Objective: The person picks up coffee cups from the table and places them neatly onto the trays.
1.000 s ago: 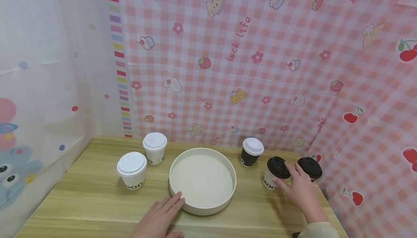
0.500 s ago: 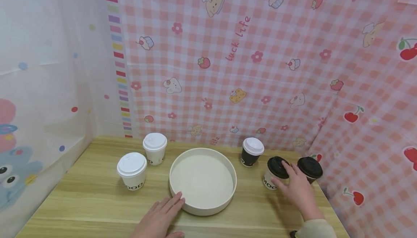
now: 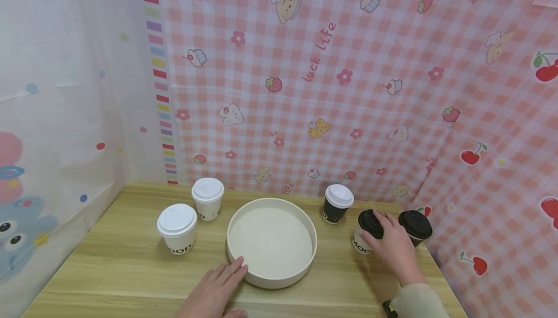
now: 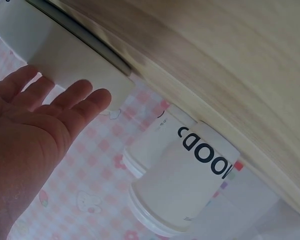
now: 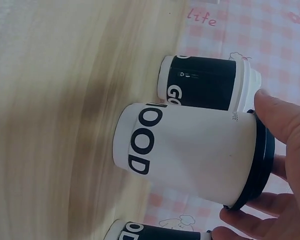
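1. A curtained-off corner; whether in a home, studio or lab cannot be told.
2. Pink gingham cloth [image 3: 287, 61], printed with cupcakes [image 3: 370, 1] and strawberries [image 3: 273, 84], hangs behind.
3. Cherry-printed cloth [image 3: 510, 187] on the right and a white cartoon-printed sheet [image 3: 56, 119] on the left flank the wood-grain tabletop [image 3: 113, 265].

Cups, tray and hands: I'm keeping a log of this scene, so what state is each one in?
Near white cup: upright, lidded
Far white cup: upright, lidded
White-lidded dark cup: upright, lidded
Black-lidded white cup: upright, lidded, gripped
Black-lidded dark cup: upright, lidded
Tray: open side up
Left hand: fingers touch tray
Right hand: grips black-lidded white cup
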`<state>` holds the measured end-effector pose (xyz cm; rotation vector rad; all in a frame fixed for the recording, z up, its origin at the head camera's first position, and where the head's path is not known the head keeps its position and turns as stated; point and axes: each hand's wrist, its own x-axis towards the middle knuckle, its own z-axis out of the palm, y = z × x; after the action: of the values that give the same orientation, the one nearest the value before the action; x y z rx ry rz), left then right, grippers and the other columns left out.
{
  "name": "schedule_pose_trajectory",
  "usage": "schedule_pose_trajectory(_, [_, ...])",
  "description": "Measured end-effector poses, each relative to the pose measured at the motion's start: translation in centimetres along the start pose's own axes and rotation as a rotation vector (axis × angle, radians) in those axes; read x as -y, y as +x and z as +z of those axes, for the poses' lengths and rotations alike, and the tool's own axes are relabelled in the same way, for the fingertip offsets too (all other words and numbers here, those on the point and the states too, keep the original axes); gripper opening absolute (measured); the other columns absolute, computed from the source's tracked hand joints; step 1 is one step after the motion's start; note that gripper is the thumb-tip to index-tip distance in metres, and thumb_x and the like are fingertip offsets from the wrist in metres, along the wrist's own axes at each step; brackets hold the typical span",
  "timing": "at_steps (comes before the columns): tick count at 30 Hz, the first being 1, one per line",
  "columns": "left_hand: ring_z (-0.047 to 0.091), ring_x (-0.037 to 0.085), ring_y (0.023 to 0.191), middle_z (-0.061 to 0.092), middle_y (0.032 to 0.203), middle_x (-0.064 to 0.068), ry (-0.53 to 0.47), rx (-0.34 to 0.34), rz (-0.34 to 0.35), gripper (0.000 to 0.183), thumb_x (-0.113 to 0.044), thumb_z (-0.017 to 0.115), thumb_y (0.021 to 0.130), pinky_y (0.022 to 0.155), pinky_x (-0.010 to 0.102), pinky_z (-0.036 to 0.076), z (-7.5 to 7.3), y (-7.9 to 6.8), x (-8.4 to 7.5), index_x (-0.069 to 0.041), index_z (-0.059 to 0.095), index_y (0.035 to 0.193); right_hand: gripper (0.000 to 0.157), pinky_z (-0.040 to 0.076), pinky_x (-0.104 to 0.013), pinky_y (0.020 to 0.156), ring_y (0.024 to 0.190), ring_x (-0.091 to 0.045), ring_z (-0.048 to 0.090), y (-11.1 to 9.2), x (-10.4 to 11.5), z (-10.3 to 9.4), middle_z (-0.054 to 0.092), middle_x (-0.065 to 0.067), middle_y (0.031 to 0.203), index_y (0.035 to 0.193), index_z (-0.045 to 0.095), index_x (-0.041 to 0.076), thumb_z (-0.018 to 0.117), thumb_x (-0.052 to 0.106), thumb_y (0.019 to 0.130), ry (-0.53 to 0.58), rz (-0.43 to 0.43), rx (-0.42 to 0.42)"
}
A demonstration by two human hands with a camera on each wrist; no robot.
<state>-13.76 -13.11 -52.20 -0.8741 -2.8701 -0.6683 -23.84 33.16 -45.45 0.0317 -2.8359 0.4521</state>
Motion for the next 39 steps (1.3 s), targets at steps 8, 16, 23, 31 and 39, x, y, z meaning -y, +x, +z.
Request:
schedule_pose_trajectory(8, [0.052, 0.05, 0.141, 0.049, 0.163, 0.019, 0.051, -0.053, 0.012, 0.087, -0.063, 0.076, 0.09, 0.111, 0.066, 0.049, 0.0, -0.2, -0.2, -0.009, 0.054, 0.155, 0.082, 0.048, -0.077, 0.103, 0.136, -0.063, 0.051, 0.8, 0.1, 0.3, 0.044, -0.038, 0.158, 0.156, 0.051, 0.006, 0.079, 0.052, 0.093, -0.018, 0.042, 0.027])
schedule_pose_trajectory(16, [0.05, 0.05, 0.142, 0.048, 0.162, 0.02, 0.022, -0.039, -0.017, 0.086, -0.062, 0.076, 0.09, 0.113, 0.067, 0.047, -0.2, -0.1, -0.2, -0.01, 0.054, 0.155, 0.08, 0.048, -0.075, 0.105, 0.136, -0.059, 0.052, 0.8, 0.1, 0.3, 0.048, -0.036, 0.156, 0.157, 0.05, 0.005, 0.078, 0.047, 0.094, 0.011, 0.067, 0.029])
schedule_pose_trajectory(23, [0.048, 0.049, 0.144, 0.046, 0.164, 0.019, 0.008, -0.018, -0.034, 0.085, -0.059, 0.076, 0.091, 0.115, 0.066, 0.046, -0.2, -0.2, -0.2, -0.011, 0.052, 0.157, 0.079, 0.049, -0.075, 0.101, 0.134, -0.06, 0.052, 0.3, 0.8, -1.2, 0.05, -0.037, 0.152, 0.156, 0.051, 0.007, 0.078, 0.049, 0.095, 0.03, 0.075, 0.016])
schedule_pose_trajectory(31, [0.05, 0.05, 0.142, 0.046, 0.164, 0.021, 0.004, -0.013, -0.029, 0.087, -0.059, 0.078, 0.09, 0.114, 0.067, 0.047, -0.4, -0.1, -0.3, -0.01, 0.051, 0.157, 0.078, 0.049, -0.074, 0.102, 0.135, -0.058, 0.053, -0.6, 1.9, -3.3, 0.052, -0.033, 0.153, 0.155, 0.053, 0.008, 0.079, 0.049, 0.094, 0.066, 0.016, -0.049])
schedule_pose_trajectory(39, [0.05, 0.049, 0.142, 0.045, 0.165, 0.021, -0.015, 0.006, -0.035, 0.087, -0.058, 0.078, 0.09, 0.114, 0.068, 0.046, -0.6, -0.2, -0.5, -0.01, 0.051, 0.157, 0.074, 0.051, -0.071, 0.099, 0.134, -0.052, 0.057, -1.2, 4.6, -4.9, 0.057, -0.026, 0.151, 0.151, 0.058, 0.009, 0.083, 0.045, 0.092, 0.095, -0.081, -0.142])
